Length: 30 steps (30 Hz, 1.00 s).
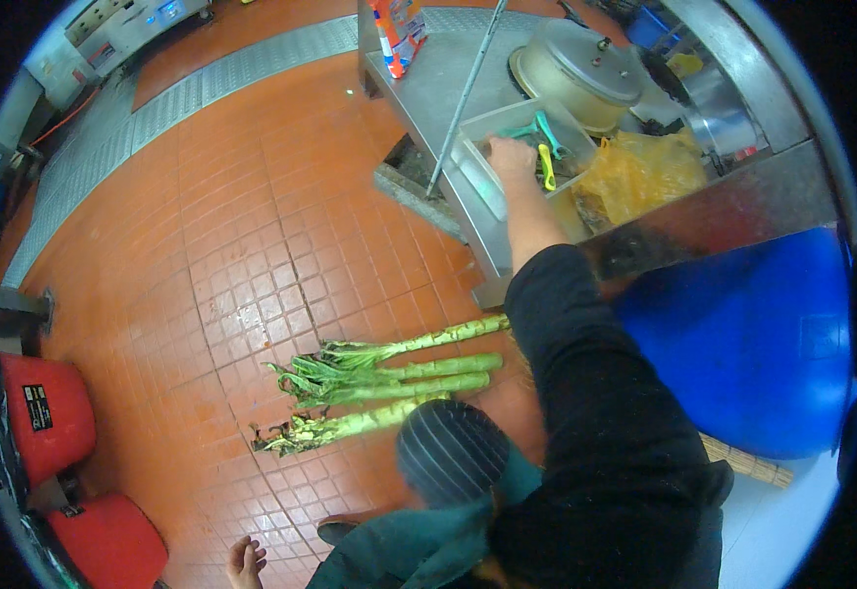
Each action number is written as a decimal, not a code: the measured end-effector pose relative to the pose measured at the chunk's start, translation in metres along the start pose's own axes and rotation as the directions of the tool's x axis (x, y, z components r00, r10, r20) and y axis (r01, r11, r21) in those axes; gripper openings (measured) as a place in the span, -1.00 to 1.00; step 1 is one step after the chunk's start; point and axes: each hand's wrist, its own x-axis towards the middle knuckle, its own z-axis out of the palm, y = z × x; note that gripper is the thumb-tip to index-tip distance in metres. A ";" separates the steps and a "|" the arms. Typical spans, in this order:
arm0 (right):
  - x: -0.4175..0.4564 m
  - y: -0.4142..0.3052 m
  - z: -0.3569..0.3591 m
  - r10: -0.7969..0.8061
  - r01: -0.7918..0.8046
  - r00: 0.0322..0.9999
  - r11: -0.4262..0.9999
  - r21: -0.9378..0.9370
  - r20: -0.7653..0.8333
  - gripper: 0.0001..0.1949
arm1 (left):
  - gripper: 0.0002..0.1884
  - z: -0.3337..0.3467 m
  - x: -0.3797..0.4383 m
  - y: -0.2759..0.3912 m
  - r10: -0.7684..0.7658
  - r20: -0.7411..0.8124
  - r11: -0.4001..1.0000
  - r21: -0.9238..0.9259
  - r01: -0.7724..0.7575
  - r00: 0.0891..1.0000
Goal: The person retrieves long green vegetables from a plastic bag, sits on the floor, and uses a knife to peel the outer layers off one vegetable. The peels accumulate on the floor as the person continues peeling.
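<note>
My right hand (513, 156) reaches into a clear plastic bin (472, 177) on a steel shelf; its fingers are partly hidden, so any hold is unclear. Close beside it in the bin lie a teal-handled peeler (548, 134) and a tool with a yellow-green handle (547, 168). Low in the picture, my left hand (246, 561) is held over the floor with fingers loosely curled and nothing seen in it. Several celtuce stalks (443, 367) with leafy tops lie side by side on the orange tiled floor (237, 243), in front of my knee.
A lidded metal pot (583, 70) and a yellow plastic bag (638, 177) stand near the bin. A thin metal rod (466, 99) slants across the shelf's edge. At right is a large blue plastic container (745, 346); red bins (49, 416) stand at left.
</note>
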 end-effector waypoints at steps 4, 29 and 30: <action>-0.002 -0.007 0.002 -0.074 0.078 0.996 0.994 0.071 -0.052 -0.54 | -0.69 0.000 -0.009 -0.002 0.003 -0.024 1.000 -0.024 -0.003 1.000; 0.029 0.022 -0.040 -0.093 0.013 0.973 0.936 -0.351 -0.211 -0.50 | -0.60 0.152 0.124 -0.024 0.184 0.439 0.906 0.270 -0.325 0.880; 0.022 0.012 -0.047 -0.091 0.013 0.974 0.937 -0.349 -0.207 -0.50 | -0.60 0.171 0.120 -0.022 0.175 0.444 0.912 0.264 -0.314 0.879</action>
